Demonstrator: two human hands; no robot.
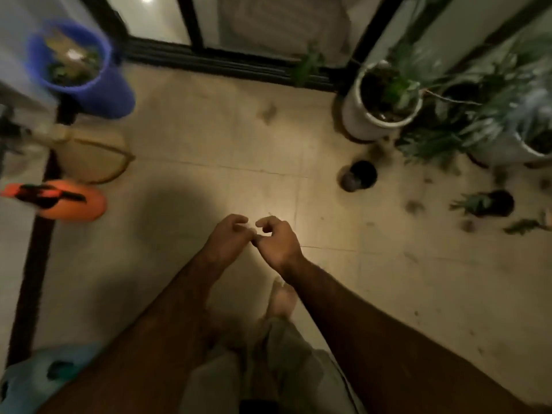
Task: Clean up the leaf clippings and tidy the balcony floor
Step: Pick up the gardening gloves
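In the head view, the left hand (228,239) and the right hand (279,245) are held together above the floor (209,138), with fingers loosely curled and nothing seen in them. The leaf clippings (414,206) are scattered well apart to the right, near a small dark pot (358,176). More leaves are seen in the blue bucket (74,64) far left.
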